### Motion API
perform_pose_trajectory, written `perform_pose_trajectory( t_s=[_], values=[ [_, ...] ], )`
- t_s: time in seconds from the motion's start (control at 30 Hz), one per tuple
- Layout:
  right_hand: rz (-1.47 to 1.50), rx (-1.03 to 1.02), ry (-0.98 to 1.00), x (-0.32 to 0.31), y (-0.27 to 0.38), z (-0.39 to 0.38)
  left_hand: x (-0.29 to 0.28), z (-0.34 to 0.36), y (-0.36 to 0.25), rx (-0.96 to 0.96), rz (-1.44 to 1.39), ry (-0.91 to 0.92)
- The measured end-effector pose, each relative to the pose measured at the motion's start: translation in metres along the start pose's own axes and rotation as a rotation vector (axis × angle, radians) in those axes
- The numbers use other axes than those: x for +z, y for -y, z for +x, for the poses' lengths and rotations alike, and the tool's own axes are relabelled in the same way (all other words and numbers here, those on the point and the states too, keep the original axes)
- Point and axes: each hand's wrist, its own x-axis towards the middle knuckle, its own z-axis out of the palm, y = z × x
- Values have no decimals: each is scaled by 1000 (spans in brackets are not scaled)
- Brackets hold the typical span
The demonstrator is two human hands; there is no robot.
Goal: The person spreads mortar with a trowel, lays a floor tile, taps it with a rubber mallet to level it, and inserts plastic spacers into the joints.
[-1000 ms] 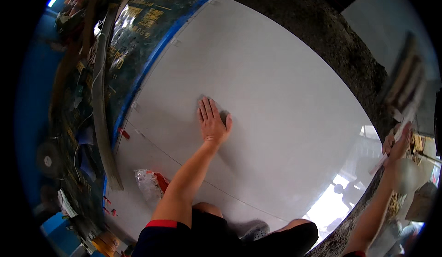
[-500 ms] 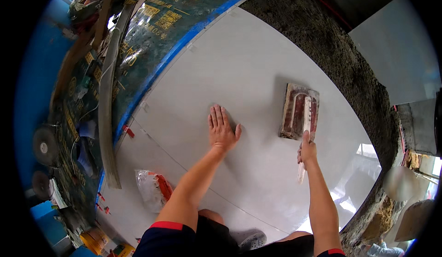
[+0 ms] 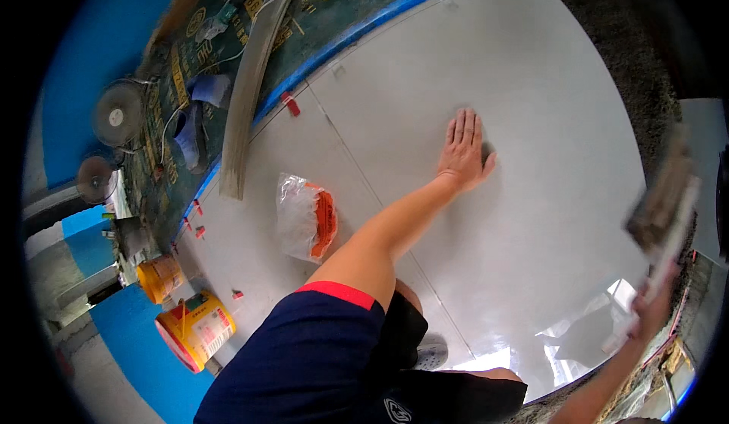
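Note:
My left hand (image 3: 463, 151) lies flat on a large glossy pale-grey floor tile (image 3: 562, 166), fingers stretched out and empty. Off to the right, my right hand (image 3: 654, 308) is wrapped round the pale handle of a mortar-stained rectangular float (image 3: 662, 200). Motion smears the float, which is raised beyond the tile's right edge. Left of my left forearm rests a clear plastic bag (image 3: 298, 215) with orange-red pieces inside. A red clip (image 3: 290, 104) sits at the tile joint by the blue strip.
Dark rough mortar (image 3: 607, 29) borders the tile on the far right. A long grey bar (image 3: 254, 90) lies over the green printed sheet (image 3: 304, 40), near blue-grey shoes (image 3: 190, 135) and a round disc (image 3: 118, 113). Yellow buckets (image 3: 199, 331) stand at lower left.
The float has gone from above the tile to the far right, lifted in my right hand. My view has swung left, bringing the buckets in. My left hand remains flat on the tile.

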Motion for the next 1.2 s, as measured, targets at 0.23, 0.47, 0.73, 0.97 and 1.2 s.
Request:
perform_pose_trajectory(
  t_s=[0.23, 0.47, 0.73, 0.97, 1.2],
  values=[
    [37, -469, -369, 9, -123, 0, 0, -5, -2, -11, 37, 7],
    [5, 283, 277, 190, -159, -49, 0, -3, 0, 6, 66, 18],
    [49, 293, 364, 194, -165, -90, -21, -35, 62, 265, -20, 104],
    [-59, 237, 280, 138, -170, -137, -47, -105, 154, 132, 210, -9],
    [407, 120, -41, 13, -64, -205, -50, -114, 166, 139, 270, -88]
  ],
)
